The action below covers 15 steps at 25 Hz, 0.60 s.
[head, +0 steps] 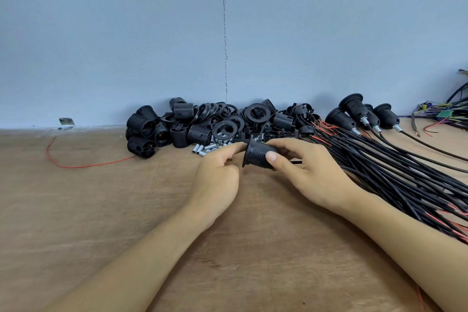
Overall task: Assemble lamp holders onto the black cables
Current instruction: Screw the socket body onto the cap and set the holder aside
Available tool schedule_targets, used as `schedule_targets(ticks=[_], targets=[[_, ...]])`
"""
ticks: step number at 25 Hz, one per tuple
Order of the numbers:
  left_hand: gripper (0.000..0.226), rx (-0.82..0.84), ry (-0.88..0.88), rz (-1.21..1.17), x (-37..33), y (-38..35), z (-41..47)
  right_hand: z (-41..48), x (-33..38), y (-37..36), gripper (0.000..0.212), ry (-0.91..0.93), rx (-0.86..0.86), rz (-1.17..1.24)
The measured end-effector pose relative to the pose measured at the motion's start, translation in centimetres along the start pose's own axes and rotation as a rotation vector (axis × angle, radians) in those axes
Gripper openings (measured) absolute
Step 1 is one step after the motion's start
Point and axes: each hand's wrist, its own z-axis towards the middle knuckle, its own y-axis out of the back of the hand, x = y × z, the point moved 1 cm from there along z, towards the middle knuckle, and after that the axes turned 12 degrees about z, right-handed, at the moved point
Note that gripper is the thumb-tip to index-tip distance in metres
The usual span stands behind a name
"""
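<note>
Item: holder [258, 157], black, ribbed body with a wide flange at its left end. It lies on its side, held above the table [101, 210] at centre, just near of the parts pile. A short length of black lead shows at its right end, under the right palm.

Right hand [314, 172]: grips the holder's body, thumb [276, 159] on the near side and fingers curled over the far side.

Left hand [217, 177]: pinches the flange, forefinger on its top edge and thumb near its lower edge. The other fingers are curled in.

Cables [395, 175]: a thick black bundle on the table at right. It fans from the far centre to the near right edge, with red conductors showing at both ends, and passes just right of the right hand.

Pile [197, 126]: loose black holder bodies, rings and caps, heaped against the wall [126, 33] at far centre.

Tubes [202, 149]: small metal sleeves, scattered at the pile's near edge, just far of the left hand.

Finished holders [354, 111]: several, each on its own cable, lying at far right beyond the bundle.

Red wire [76, 166]: a single loose strand, curving across the table at far left and ending at the pile.

Bracket [66, 123]: metal, at the foot of the wall, far left.

Coloured wiring [445, 114]: a tangle at the far right edge.
</note>
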Motion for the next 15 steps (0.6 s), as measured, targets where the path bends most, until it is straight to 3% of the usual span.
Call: schedule_targets(ticks=[4,9,15], targets=[[0.072,-0.045,-0.032,-0.029,0.0,0.1,0.0,0.1,-0.2,0.5,0.021,-0.036,0.018,-0.021],[0.075,-0.045,-0.061,0.074,0.4,-0.3,-0.3,0.3,-0.6,1.2,0.017,-0.087,-0.137,0.046],[0.087,0.021,0.008,0.058,0.4,0.0,0.2,0.0,0.0,0.2,0.020,-0.030,-0.014,0.018]])
